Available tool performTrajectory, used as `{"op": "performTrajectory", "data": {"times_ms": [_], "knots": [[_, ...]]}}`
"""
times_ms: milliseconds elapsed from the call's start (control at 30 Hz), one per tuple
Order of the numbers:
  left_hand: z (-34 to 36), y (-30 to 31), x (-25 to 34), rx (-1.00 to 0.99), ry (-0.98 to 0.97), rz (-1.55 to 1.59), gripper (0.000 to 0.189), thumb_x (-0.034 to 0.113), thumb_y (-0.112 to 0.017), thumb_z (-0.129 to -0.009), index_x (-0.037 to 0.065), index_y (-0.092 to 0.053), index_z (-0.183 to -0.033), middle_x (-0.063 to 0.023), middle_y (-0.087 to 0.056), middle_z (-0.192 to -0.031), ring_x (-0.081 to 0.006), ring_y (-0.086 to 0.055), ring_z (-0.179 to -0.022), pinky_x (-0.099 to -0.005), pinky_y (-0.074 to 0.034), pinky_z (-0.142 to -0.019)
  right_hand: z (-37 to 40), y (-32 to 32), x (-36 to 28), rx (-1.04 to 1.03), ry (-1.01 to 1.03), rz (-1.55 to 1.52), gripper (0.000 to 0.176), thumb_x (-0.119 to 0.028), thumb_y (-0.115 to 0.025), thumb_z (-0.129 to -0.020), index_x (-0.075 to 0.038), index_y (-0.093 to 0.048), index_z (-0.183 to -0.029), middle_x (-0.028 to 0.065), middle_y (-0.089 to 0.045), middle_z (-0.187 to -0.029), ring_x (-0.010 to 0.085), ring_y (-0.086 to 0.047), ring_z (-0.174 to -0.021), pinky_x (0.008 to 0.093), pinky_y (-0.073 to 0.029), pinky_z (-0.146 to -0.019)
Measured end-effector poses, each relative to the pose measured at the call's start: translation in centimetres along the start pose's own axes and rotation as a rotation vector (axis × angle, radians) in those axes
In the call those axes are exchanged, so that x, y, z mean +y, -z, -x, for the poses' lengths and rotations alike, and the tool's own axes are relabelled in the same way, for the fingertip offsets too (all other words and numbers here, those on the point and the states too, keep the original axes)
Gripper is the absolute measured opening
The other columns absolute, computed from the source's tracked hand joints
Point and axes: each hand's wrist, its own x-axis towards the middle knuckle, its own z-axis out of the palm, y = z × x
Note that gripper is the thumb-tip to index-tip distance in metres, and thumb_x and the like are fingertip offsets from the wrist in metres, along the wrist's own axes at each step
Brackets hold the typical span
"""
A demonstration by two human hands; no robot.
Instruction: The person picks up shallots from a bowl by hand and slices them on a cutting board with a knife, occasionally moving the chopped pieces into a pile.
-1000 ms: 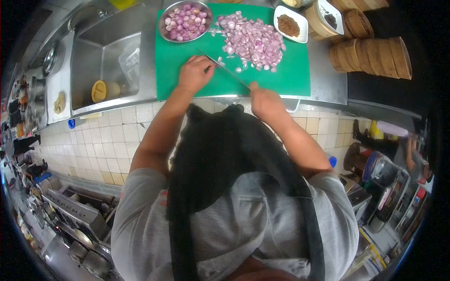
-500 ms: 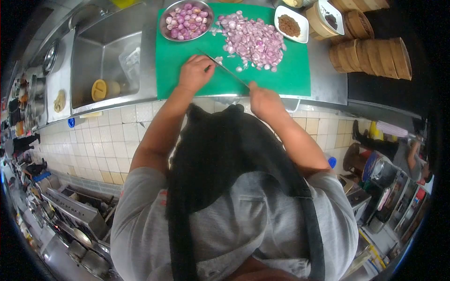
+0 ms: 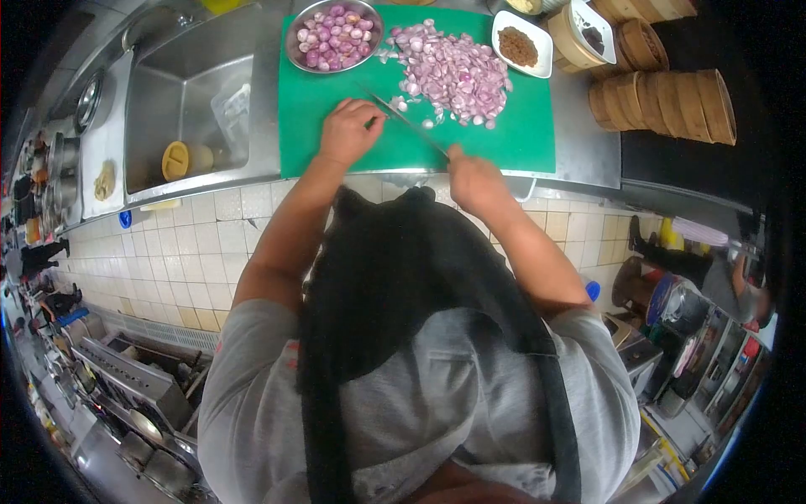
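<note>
My right hand (image 3: 477, 178) grips a knife (image 3: 409, 124) by its handle, the blade slanting up and left over the green cutting board (image 3: 525, 151). To the left of the blade, my left hand (image 3: 351, 130) rests on the board with curled fingers. Whatever it pinches, if anything, is hidden. Beyond the blade spreads a large heap of sliced shallots (image 3: 460, 74), with a few pieces lying close to the knife. Whole peeled shallots (image 3: 334, 35) fill a metal bowl (image 3: 293, 50) at the board's far left.
A white dish (image 3: 543, 63) of brown crumbly food sits at the board's far right corner. Bamboo steamers (image 3: 672, 105) stand further right. On the left is a steel sink (image 3: 189, 101) with a yellow-lidded container (image 3: 176, 160). Another person (image 3: 697, 265) appears at the right edge.
The knife and right hand have shifted very slightly right. A small piece now shows just beyond the blade. My left hand stays nearly in place.
</note>
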Motion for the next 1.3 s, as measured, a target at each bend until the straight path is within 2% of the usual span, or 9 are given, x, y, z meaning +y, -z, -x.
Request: {"op": "performTrajectory", "data": {"times_ms": [133,233,433,833,1033,1133,1300], "knots": [[0.0,0.0,0.0,-0.002,0.002,0.001,0.007,0.010,-0.078,-0.080,0.012,-0.072,-0.079,-0.0026,-0.074,-0.089,-0.0256,-0.070,-0.082,-0.0375,-0.059,-0.073,1.2,0.5,-0.3,0.016,0.052,0.021,0.022,-0.010,-0.043,-0.099,-0.003,-0.055,-0.117,0.0278,-0.072,-0.093,0.0445,-0.072,-0.089,0.0550,-0.055,-0.081],[0.1,-0.2,-0.1,0.001,-0.001,0.008,0.007,0.009,-0.078,-0.080,0.012,-0.072,-0.079,-0.0025,-0.074,-0.090,-0.0259,-0.069,-0.082,-0.0377,-0.059,-0.073,1.0,0.6,-0.7,-0.053,-0.025,-0.005,0.021,-0.011,-0.043,-0.100,-0.003,-0.054,-0.116,0.0276,-0.072,-0.094,0.0449,-0.072,-0.090,0.0553,-0.055,-0.081],[-0.1,0.1,-0.1,0.008,-0.019,0.013,0.008,0.008,-0.079,-0.079,0.012,-0.072,-0.080,-0.0025,-0.074,-0.090,-0.0261,-0.069,-0.082,-0.0383,-0.059,-0.073,-0.4,0.2,-0.9,-0.107,-0.046,-0.026,0.022,-0.011,-0.042,-0.101,-0.002,-0.053,-0.118,0.0287,-0.072,-0.099,0.0465,-0.071,-0.097,0.0567,-0.054,-0.086],[0.0,0.0,-0.1,0.005,-0.002,0.019,0.009,0.007,-0.079,-0.077,0.012,-0.071,-0.080,-0.0030,-0.073,-0.089,-0.0269,-0.069,-0.083,-0.0390,-0.059,-0.072,0.5,1.2,-1.4,-0.088,-0.035,-0.047,0.021,-0.011,-0.040,-0.101,-0.002,-0.053,-0.115,0.0295,-0.072,-0.098,0.0474,-0.070,-0.095,0.0579,-0.053,-0.085],[0.0,-0.2,-0.2,0.011,-0.014,0.014,0.009,0.008,-0.079,-0.077,0.012,-0.071,-0.080,-0.0033,-0.073,-0.089,-0.0269,-0.069,-0.083,-0.0390,-0.059,-0.072,-0.6,-1.2,-0.5,-0.093,-0.034,-0.090,0.022,-0.011,-0.040,-0.101,-0.001,-0.053,-0.115,0.0295,-0.072,-0.099,0.0470,-0.071,-0.095,0.0573,-0.054,-0.084],[0.1,-0.2,-0.1,0.012,-0.013,0.010,0.009,0.008,-0.079,-0.077,0.012,-0.071,-0.080,-0.0035,-0.073,-0.089,-0.0272,-0.069,-0.083,-0.0392,-0.059,-0.073,-1.1,0.1,-0.8,-0.215,-0.072,-0.049,0.023,-0.011,-0.040,-0.101,-0.001,-0.053,-0.117,0.0300,-0.071,-0.101,0.0476,-0.070,-0.097,0.0579,-0.053,-0.086],[0.1,-0.2,0.0,0.012,-0.001,-0.004,0.009,0.008,-0.079,-0.078,0.011,-0.070,-0.079,-0.0038,-0.073,-0.089,-0.0275,-0.069,-0.083,-0.0397,-0.059,-0.073,-0.4,0.9,-1.1,-0.144,-0.077,-0.081,0.024,-0.012,-0.040,-0.101,-0.002,-0.053,-0.119,0.0293,-0.071,-0.104,0.0485,-0.069,-0.099,0.0586,-0.052,-0.089]]}}
